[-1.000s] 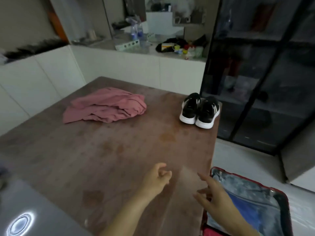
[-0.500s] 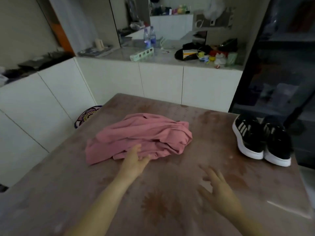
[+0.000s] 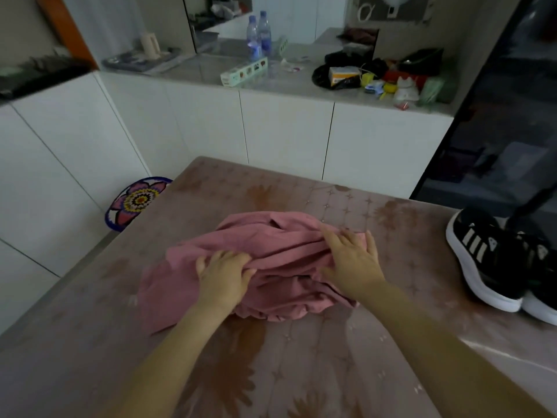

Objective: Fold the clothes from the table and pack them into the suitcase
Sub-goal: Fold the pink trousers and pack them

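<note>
A crumpled pink garment [image 3: 271, 236] lies in a heap in the middle of the brown patterned table [image 3: 301, 357]. My left hand [image 3: 224, 274] grips a bunch of the fabric on the heap's left side, fingers curled into the cloth. My right hand [image 3: 352, 260] lies on the heap's right side with its fingers spread over the folds. The suitcase is out of view.
A pair of black sneakers with white soles [image 3: 494, 260] stands at the table's right edge. Beyond the table runs a white cabinet counter [image 3: 286, 86] with bottles and clutter. A colourful round stool [image 3: 135, 203] sits by the table's far left corner. Dark glass doors [image 3: 497, 116] stand at right.
The view has swung from the suitcase side toward the table. Both hands moved forward onto the pink garment; the left hand now grips the cloth and the right rests on it.
</note>
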